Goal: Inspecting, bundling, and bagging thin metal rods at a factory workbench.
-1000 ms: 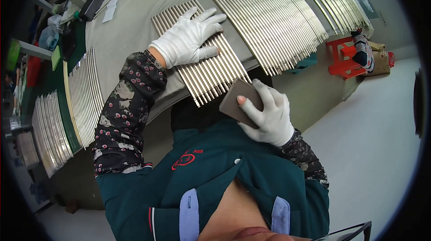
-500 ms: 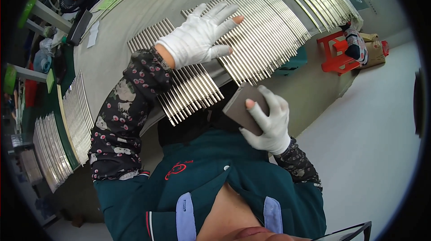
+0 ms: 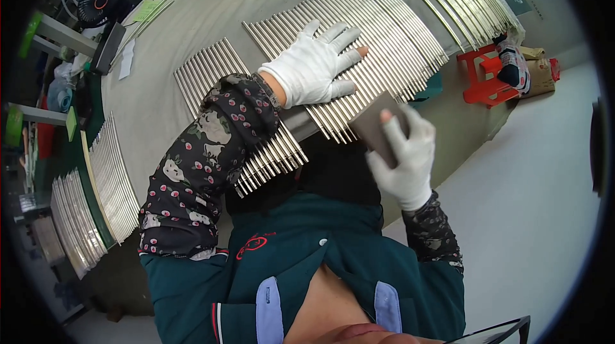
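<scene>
My left hand (image 3: 317,65), in a white glove with some fingertips bare, lies flat with spread fingers on a wide row of shiny metal rods (image 3: 384,36). My right hand (image 3: 407,155), gloved the same way, grips a flat grey-brown block (image 3: 378,123), perhaps a sanding block. The block is at the near ends of the rods in the wide row; whether it touches them I cannot tell. A smaller group of similar rods (image 3: 211,68) lies to the left, partly hidden beneath my left forearm.
More rods (image 3: 461,8) lie at the far right of the grey-covered table (image 3: 154,75). Further bundles (image 3: 112,177) stand at the left. A red stool (image 3: 480,81) holding items is beyond the right edge. A black fan (image 3: 101,1) is at the far left.
My left hand has slid right across the wide row, still flat. My right hand has moved right and slightly up with the block. A gap between the two rod groups shows more.
</scene>
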The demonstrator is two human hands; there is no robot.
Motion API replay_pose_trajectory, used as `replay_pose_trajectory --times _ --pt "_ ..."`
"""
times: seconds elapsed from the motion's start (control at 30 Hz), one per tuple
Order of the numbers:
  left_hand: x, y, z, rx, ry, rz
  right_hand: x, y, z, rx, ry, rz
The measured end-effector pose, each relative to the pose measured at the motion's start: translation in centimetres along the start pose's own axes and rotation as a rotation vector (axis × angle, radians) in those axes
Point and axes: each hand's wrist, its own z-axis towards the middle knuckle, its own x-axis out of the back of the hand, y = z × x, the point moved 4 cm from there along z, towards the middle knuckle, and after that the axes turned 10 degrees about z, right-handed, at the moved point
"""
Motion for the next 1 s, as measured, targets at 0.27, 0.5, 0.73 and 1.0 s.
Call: replay_pose_trajectory --times 0.27,0.5,0.73,1.0 --pt "-0.2 0.0 -0.3 0.017 0.056 0.016 0.9 0.8 -1.6 -0.087 0.099 0.006" --pt "-0.4 -6.2 -2.6 0.427 0.028 0.149 0.8 -0.7 -1.3 -0.077 0.064 0.012" --pt "-1.4 -6.5 -2.6 0.526 -0.111 0.065 0.4 -1.1 -0.3 -0.095 0.019 -0.024" --pt "-1.4 -6.4 -2.4 0.514 -0.083 0.054 -1.8 -2.8 4.3 -0.057 -0.052 -0.196"
